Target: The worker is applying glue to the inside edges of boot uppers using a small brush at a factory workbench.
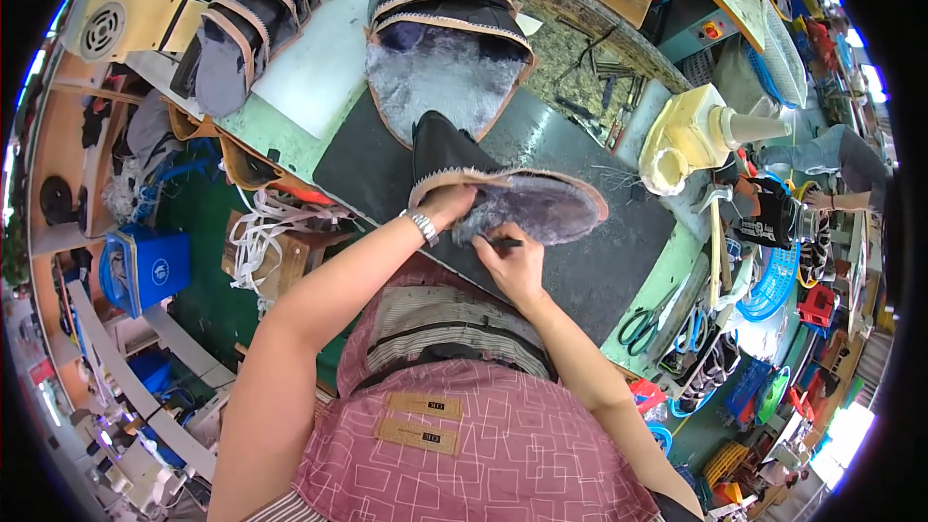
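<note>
Barely showing the tip of a small dark tool (506,243); hiding left fingertips inside a fleece-lined shoe piece (556,205).
Extending over a black mat (599,275), just ahead of the right hand (516,266), rightward from the left hand (449,205). Being gripped at its left end by curled left fingers; clasping the tool in bent right fingers near the fleece, leaving contact unconfirmed.

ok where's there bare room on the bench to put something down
The black mat is bare between the lined piece and the scissors; the white sheet between the stacks has room too. It is crowded past the mat's far right, with tools and a cream container, and around the left hand and right hand.
</note>
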Demonstrator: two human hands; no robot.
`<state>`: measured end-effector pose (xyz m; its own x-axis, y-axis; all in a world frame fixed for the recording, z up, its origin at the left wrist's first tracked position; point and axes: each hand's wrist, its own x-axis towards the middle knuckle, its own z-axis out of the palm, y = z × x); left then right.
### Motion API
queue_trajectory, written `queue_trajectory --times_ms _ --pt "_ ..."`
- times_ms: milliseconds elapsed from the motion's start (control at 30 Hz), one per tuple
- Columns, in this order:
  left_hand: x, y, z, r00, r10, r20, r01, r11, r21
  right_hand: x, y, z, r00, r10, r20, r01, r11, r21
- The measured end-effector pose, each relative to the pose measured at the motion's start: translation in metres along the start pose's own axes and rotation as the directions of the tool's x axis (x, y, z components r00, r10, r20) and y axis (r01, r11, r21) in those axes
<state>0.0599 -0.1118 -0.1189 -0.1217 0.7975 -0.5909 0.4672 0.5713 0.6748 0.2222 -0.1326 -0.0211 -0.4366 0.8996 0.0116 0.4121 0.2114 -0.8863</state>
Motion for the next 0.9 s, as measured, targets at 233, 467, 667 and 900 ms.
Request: queue_trajectory --times_ms 233,467,667,900 --pt "-0.117 0.022 0.004 0.708 0.705 -0.039 -0.509 0.548 0.665 0.036 -0.068 -0.099 0.976 -0.062 -0.211 0.176 0.794 0.582" --pt "-0.121 0.063 -0.062 0.556 0.648 -0.521 -0.255 0.729 0.635 0.203 -0.085 -0.077 0.895 -0.438 0.091 0.367 0.602 -0.709" --pt "-0.079 0.049 -0.143 0.679 0.536 -0.502 -0.447 0.844 0.297 0.294 -0.048 -0.013 0.746 -0.478 0.464 0.609 0.209 -0.765" --pt "-0.088 -0.033 -0.362 0.567 0.548 -0.615 -0.023 0.757 0.653 0.259 -0.073 -0.034 0.636 -0.477 0.606 0.747 0.185 -0.639"
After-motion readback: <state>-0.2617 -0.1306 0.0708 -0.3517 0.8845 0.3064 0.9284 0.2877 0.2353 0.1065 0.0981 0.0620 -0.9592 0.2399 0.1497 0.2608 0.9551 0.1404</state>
